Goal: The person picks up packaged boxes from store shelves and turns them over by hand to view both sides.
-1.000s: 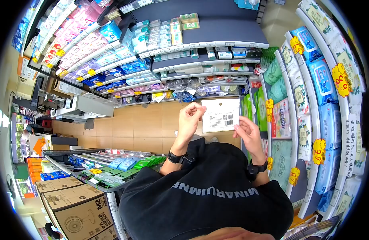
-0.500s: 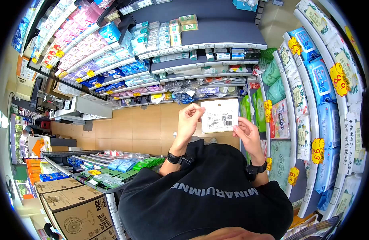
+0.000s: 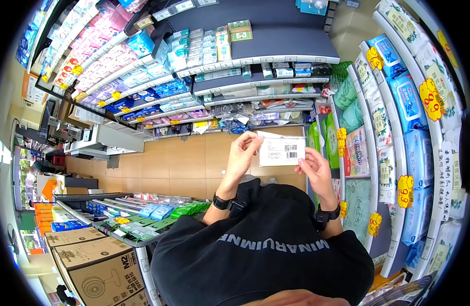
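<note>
A flat white package (image 3: 278, 151) with small print, a square code and a barcode faces up between my hands, above the tiled floor. Its top edge is tipped, so a thin strip shows along it. My left hand (image 3: 245, 151) pinches its left edge near the upper corner between thumb and fingers. At the lower right corner, my right hand (image 3: 316, 168) grips it with thumb and fingertips. Both wrists carry black bands.
Tiered shelves (image 3: 286, 41) of small packs stand ahead. Shelves on the right hold blue wipe packs (image 3: 409, 102) and yellow price tags. At lower left are a low display rack (image 3: 143, 214) and cardboard fan boxes (image 3: 100, 268). A person's dark-haired head (image 3: 64, 295) shows at the bottom left.
The white package has tilted, its face now looking shorter and the hole near its top no longer visible. Both hands keep their hold and have barely moved.
</note>
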`<act>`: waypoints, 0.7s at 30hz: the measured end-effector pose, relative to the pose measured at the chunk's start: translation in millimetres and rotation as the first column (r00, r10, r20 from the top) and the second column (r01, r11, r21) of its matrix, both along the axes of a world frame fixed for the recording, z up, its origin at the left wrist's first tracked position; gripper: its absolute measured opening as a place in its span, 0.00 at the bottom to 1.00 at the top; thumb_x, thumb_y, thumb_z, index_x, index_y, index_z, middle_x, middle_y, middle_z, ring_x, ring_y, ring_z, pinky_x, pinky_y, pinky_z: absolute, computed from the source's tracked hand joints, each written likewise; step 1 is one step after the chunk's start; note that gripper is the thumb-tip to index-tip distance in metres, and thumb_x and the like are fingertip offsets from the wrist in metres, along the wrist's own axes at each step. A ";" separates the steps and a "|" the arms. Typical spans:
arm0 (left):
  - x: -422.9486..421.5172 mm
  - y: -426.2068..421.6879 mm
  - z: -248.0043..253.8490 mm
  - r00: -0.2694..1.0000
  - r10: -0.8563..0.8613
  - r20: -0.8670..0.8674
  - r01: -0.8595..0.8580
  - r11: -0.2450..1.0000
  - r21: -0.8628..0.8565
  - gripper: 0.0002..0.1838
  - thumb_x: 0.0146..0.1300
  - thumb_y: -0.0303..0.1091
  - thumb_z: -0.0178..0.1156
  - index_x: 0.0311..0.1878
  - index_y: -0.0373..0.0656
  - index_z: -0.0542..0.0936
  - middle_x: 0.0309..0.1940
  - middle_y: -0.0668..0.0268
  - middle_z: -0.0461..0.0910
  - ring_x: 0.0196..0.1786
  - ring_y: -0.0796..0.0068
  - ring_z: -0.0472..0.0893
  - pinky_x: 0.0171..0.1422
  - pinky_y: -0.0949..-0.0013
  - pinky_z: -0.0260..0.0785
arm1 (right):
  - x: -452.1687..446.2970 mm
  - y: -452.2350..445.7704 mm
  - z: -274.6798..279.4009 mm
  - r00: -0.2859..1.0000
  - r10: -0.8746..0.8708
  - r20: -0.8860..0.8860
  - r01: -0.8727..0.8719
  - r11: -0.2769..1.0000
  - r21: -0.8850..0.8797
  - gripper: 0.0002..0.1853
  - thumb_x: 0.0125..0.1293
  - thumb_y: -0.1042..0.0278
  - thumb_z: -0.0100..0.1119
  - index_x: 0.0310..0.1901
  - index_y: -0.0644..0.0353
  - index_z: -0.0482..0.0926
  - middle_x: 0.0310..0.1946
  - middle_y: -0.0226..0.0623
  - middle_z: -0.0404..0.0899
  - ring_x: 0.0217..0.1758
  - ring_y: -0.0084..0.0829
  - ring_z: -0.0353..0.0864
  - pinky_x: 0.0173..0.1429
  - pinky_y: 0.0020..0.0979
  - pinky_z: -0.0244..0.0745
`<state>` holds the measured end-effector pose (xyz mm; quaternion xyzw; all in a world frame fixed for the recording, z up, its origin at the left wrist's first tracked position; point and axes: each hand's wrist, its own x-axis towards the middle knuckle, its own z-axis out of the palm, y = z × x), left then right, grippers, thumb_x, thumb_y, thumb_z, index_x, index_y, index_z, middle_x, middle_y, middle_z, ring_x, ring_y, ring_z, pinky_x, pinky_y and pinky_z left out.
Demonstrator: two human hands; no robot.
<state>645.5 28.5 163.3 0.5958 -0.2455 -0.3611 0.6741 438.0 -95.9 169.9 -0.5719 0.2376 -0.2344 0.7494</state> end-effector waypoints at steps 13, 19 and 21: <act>-12.6 7.0 6.2 0.888 -0.460 0.005 0.460 0.888 -0.015 0.19 0.79 0.45 0.52 0.51 0.35 0.80 0.40 0.69 0.82 0.42 0.83 0.79 0.50 0.74 0.71 | -4.2 -7.5 -6.1 0.989 -0.137 0.053 0.136 0.990 0.036 0.09 0.75 0.73 0.57 0.52 0.65 0.75 0.39 0.36 0.84 0.35 0.20 0.79 0.40 0.22 0.73; -26.2 0.0 9.2 0.882 -0.463 -0.086 0.462 0.886 -0.025 0.12 0.74 0.35 0.62 0.51 0.38 0.79 0.40 0.72 0.81 0.43 0.88 0.79 0.46 0.78 0.71 | -1.5 -1.9 -11.5 0.998 0.065 0.007 -0.065 0.997 0.047 0.08 0.75 0.72 0.58 0.50 0.66 0.76 0.36 0.32 0.84 0.33 0.16 0.78 0.37 0.20 0.71; -24.5 0.9 8.2 0.869 -0.489 -0.076 0.490 0.871 0.007 0.11 0.74 0.35 0.62 0.51 0.37 0.79 0.39 0.72 0.82 0.42 0.88 0.79 0.46 0.79 0.71 | -0.4 1.3 -12.0 0.995 0.097 -0.009 -0.096 0.993 0.062 0.09 0.74 0.71 0.60 0.51 0.65 0.77 0.36 0.30 0.83 0.32 0.14 0.77 0.36 0.18 0.70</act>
